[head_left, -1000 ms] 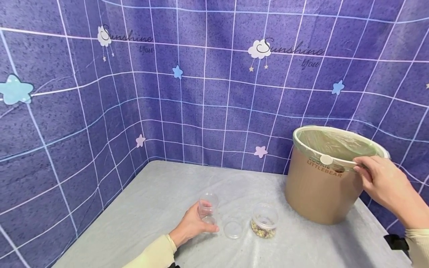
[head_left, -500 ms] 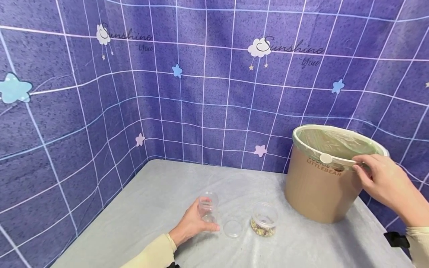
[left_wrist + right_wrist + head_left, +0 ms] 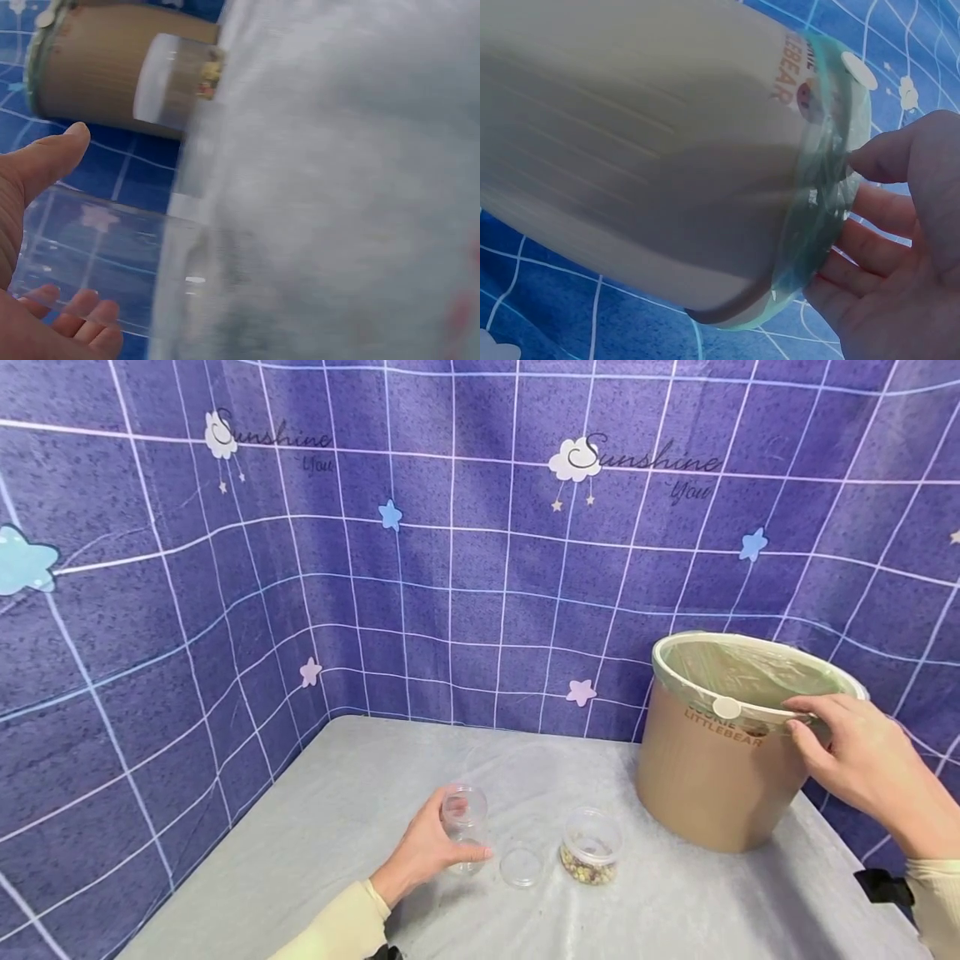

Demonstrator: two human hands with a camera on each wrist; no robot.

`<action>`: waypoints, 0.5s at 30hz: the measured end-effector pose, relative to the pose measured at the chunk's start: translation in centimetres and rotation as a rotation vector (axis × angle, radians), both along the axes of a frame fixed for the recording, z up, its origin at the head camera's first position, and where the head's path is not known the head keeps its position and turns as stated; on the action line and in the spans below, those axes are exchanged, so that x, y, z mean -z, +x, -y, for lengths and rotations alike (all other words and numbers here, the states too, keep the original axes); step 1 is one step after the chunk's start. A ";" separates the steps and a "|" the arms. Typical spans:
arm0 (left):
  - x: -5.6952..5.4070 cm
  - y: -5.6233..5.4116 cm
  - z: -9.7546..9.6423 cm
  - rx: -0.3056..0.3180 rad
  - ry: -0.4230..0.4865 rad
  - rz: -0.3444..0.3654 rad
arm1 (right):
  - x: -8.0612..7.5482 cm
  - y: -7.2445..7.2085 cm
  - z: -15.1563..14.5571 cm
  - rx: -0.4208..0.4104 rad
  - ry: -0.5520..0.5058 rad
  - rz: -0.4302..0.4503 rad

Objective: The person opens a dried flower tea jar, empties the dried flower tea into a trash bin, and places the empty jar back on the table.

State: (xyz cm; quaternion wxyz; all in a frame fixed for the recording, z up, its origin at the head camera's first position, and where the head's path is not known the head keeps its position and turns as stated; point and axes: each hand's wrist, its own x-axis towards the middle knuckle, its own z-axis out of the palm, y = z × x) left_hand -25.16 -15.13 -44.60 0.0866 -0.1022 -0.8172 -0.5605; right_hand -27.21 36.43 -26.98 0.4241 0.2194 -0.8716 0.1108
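An upright clear plastic jar (image 3: pixel 465 814) stands on the grey cloth in front of me. My left hand (image 3: pixel 427 847) is around it; in the left wrist view the thumb (image 3: pixel 64 157) stands away from the jar's side, with the other fingertips near its far side. To its right lies a clear round disc (image 3: pixel 521 867) that looks like a lid. Beyond that is a clear tub (image 3: pixel 591 847) with yellowish and dark bits in the bottom. My right hand (image 3: pixel 862 752) is at the rim of a tan bin (image 3: pixel 712 785), fingers nearly straight over the edge, thumb outside.
A green translucent liner (image 3: pixel 817 187) folds over the bin's rim. Purple grid-patterned curtains (image 3: pixel 480 527) enclose the back and sides. Grey cloth (image 3: pixel 375 793) covers the tabletop.
My right thumb and index finger have spread slightly apart at the bin's rim. The left thumb has lifted slightly along the jar. The whole head view has shifted a little.
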 end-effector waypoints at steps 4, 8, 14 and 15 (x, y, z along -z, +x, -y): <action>-1.4 0.1 0.2 -0.021 -0.007 -0.030 | -0.4 0.4 0.3 0.008 -0.025 0.008; -2.5 0.2 0.2 -0.027 -0.007 -0.047 | -0.6 0.7 0.4 0.012 -0.027 -0.003; -5.0 0.2 0.6 -0.030 -0.025 -0.107 | -0.6 1.2 0.6 -0.009 -0.040 -0.001; -5.6 0.2 0.7 -0.032 -0.028 -0.118 | -0.6 1.3 0.7 -0.010 -0.042 -0.002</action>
